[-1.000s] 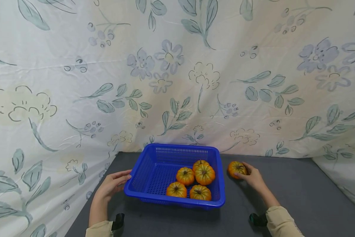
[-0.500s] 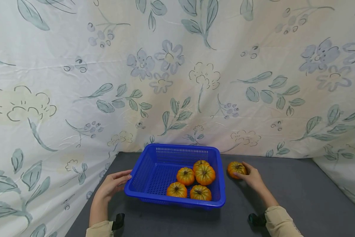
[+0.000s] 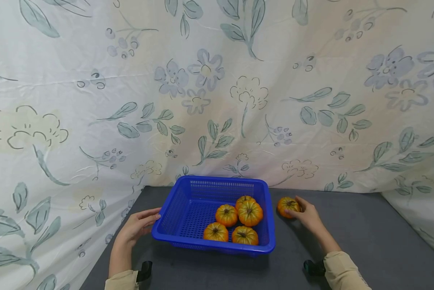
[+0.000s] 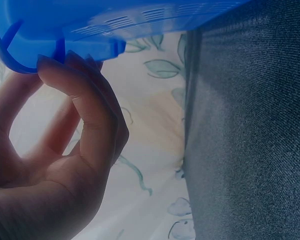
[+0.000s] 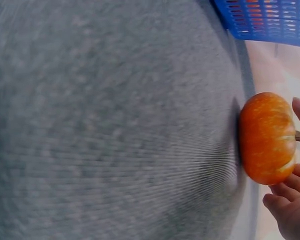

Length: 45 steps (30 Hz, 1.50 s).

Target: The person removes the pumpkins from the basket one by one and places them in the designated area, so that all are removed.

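Note:
A blue plastic basket stands on the dark table with several small orange pumpkins in its right half. My left hand holds the basket's left rim; in the left wrist view its bent fingers reach under the rim with the thumb on the other side. To the right of the basket, one more pumpkin sits upright on the cloth. My right hand grips it from the right, thumb and fingers on opposite sides. The right wrist view shows this pumpkin with its stem toward the palm.
A dark grey cloth covers the table. Behind and beside it hangs a white floral curtain, close to the basket's back edge. A black strap piece sits at the left wrist, another at the right.

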Available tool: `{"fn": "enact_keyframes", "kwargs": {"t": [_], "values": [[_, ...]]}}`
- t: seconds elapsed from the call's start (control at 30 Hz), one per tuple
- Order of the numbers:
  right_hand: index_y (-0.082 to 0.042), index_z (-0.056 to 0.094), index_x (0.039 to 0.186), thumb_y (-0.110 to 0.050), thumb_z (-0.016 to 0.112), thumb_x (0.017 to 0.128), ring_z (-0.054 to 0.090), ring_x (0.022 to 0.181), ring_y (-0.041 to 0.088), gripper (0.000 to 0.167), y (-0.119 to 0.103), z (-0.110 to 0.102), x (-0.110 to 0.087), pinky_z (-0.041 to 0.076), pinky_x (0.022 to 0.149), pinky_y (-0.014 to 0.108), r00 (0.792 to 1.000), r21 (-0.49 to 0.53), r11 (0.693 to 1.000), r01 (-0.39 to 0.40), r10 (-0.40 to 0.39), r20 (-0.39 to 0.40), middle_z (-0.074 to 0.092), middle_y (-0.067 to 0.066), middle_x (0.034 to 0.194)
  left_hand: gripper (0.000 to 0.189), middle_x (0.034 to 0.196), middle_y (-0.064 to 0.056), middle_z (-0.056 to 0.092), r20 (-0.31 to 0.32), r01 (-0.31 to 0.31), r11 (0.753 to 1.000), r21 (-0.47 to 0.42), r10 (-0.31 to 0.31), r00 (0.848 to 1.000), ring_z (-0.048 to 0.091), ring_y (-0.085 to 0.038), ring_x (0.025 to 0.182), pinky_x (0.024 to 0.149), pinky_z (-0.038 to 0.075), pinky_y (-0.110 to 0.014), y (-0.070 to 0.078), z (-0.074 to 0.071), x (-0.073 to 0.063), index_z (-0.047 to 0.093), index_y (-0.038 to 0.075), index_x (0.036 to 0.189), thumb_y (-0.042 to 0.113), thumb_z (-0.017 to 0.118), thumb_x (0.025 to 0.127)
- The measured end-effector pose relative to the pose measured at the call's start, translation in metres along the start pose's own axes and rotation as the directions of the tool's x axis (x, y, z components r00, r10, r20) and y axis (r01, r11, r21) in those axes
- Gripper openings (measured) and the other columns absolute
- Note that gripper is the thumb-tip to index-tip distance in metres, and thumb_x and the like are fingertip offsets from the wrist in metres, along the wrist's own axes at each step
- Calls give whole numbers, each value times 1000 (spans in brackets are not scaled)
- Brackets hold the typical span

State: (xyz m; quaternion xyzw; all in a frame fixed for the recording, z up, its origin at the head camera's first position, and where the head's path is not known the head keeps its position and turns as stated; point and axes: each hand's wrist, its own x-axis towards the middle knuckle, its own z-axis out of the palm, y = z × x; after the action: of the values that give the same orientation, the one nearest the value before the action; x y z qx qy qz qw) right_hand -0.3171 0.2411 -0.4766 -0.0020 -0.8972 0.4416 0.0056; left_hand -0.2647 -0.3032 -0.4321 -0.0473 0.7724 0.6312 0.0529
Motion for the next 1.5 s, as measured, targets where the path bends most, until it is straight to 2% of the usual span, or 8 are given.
{"fn": "enact_keyframes", "kwargs": {"t": [0.2,0.37,0.7,0.93,1.1,1.27,1.5], "values": [[9,18,152,-34,67,92,22,143,50,88,-11,-5,0,25,114,60,1000,14,1000,7,-7,6,20,35,154,53,115,-2,70,-9,8,1000,-6,-8,1000,69,-13,96,84,56,-35,0,1,-1,53,-2,137,21,68,92],[6,20,152,-36,67,92,24,142,50,87,-23,-8,-1,28,112,61,1000,-23,1000,15,-15,-13,21,33,155,52,114,-1,71,-8,7,1000,-14,-7,1000,69,-11,93,82,57,-34,0,1,-1,54,-2,137,20,68,91],[3,22,153,-41,69,90,26,142,50,90,-50,-9,0,29,112,61,992,-25,992,126,-126,-25,24,31,156,53,118,-4,70,-17,4,1000,4,-4,1000,69,-11,94,84,56,-35,2,1,-2,53,-1,137,23,68,92],[1,26,152,-40,69,89,25,143,49,87,-74,-8,-2,26,113,62,985,-6,985,173,-174,-10,26,29,156,54,116,-2,70,-14,5,1000,-1,-5,1000,69,-11,94,82,56,-34,0,1,-1,54,-1,137,24,69,91],[-2,27,153,-35,70,90,24,144,48,83,-92,-7,-5,25,113,62,972,12,973,232,-232,25,27,26,157,55,119,-4,69,-7,-1,1000,5,1,1000,69,-11,95,82,56,-33,-1,0,-1,53,-1,137,25,68,92],[-3,30,152,-38,70,89,27,144,47,83,-108,-5,-7,27,113,60,949,-3,951,309,-308,63,31,25,156,55,119,-3,69,-4,9,1000,4,-9,1000,68,-13,97,82,56,-33,-1,1,0,53,0,138,24,68,92],[-3,33,151,-40,72,87,30,143,46,83,-128,-3,-8,29,112,61,927,2,934,358,-356,116,33,23,156,55,121,-6,68,-9,5,1000,1,-5,1000,69,-13,96,82,57,-34,-1,1,0,52,-1,138,24,68,92]]}}
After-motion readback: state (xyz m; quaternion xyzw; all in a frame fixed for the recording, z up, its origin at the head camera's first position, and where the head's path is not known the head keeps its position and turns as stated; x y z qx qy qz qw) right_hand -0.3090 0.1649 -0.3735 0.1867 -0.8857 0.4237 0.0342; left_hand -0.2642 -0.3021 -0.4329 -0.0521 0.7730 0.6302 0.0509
